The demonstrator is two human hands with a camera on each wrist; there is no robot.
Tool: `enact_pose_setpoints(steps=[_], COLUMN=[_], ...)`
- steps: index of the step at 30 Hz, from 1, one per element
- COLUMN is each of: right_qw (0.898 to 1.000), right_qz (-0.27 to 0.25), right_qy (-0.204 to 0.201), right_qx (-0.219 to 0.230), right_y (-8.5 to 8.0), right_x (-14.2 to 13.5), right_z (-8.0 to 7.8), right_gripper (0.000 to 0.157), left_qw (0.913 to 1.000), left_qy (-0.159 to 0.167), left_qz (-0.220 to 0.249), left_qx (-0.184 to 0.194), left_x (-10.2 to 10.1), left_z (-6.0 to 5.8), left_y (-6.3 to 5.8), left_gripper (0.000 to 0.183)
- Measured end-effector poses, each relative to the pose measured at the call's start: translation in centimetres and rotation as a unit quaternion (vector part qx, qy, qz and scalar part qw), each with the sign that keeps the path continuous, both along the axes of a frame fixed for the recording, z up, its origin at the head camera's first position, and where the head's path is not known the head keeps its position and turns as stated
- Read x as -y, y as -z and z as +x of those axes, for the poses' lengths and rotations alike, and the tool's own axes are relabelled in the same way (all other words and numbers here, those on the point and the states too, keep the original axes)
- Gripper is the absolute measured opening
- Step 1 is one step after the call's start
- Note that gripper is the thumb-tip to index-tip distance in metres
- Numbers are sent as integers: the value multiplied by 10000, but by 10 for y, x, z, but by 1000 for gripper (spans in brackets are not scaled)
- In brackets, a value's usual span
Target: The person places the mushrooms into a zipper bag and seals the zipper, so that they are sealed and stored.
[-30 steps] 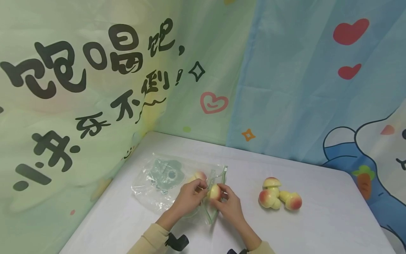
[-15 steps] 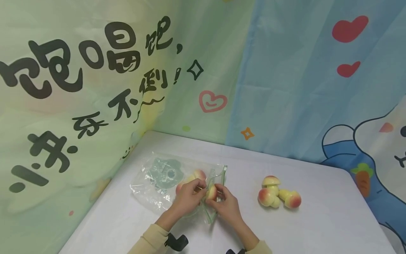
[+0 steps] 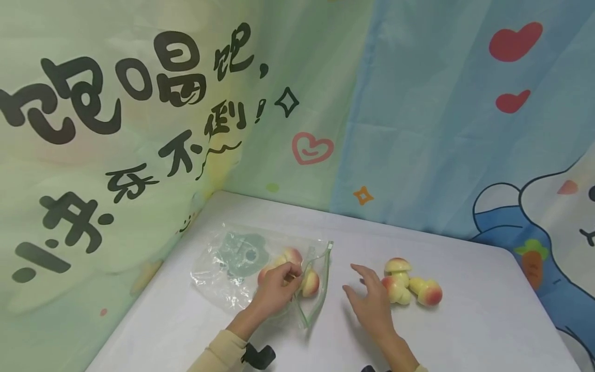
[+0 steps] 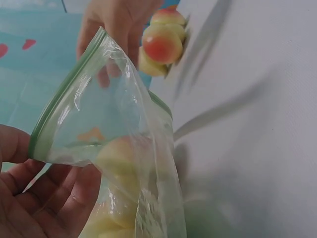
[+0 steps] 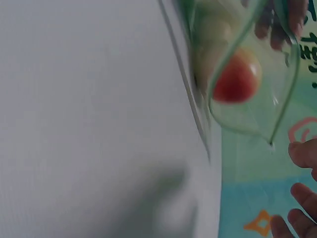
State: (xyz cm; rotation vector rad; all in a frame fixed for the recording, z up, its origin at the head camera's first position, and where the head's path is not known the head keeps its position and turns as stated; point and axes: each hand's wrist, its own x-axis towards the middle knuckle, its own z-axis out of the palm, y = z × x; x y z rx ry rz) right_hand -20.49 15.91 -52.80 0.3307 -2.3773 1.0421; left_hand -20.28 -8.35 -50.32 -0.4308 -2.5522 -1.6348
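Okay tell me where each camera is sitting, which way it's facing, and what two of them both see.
Head: on the head, facing forward and down at the table, clear bag and printed backdrop; left hand, right hand and forearms show.
Left wrist: on the left wrist, facing the bag's open mouth; left hand nearest, right hand and loose mushroom-shaped pieces beyond.
Right wrist: on the right wrist, facing the table and bag; right hand at the right edge, left hand at top.
Shared: both wrist views show the bag's mouth and both hands.

Plastic bag [image 3: 241, 253] and mushrooms [image 3: 429, 293] on white table [image 3: 469, 336]
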Motion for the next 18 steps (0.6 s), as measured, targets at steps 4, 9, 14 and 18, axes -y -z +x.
enact_pose_setpoints(steps=[4, 9, 14, 18], right_qw=[9969, 9937, 9918, 9925], right_qz=[315, -185, -359, -323], right_qy=[599, 1091, 1136, 1058], right_qx=[-394, -154, 466, 519], right_y=[-5, -2, 12, 19], right_x=[-31, -64, -80, -91], right_z=[0, 5, 10, 13], right_gripper=[52, 49, 53, 57], left_qw=[9997, 9978, 9950, 9943], left_qy=[-93, -213, -509, -491], left_qz=[-190, -550, -745, -746], left_qx=[-96, -288, -424, -578], left_x=[-1, -2, 3, 1], left_z=[-1, -1, 3, 1], left_y=[1, 1, 3, 5], left_gripper=[6, 10, 18, 18])
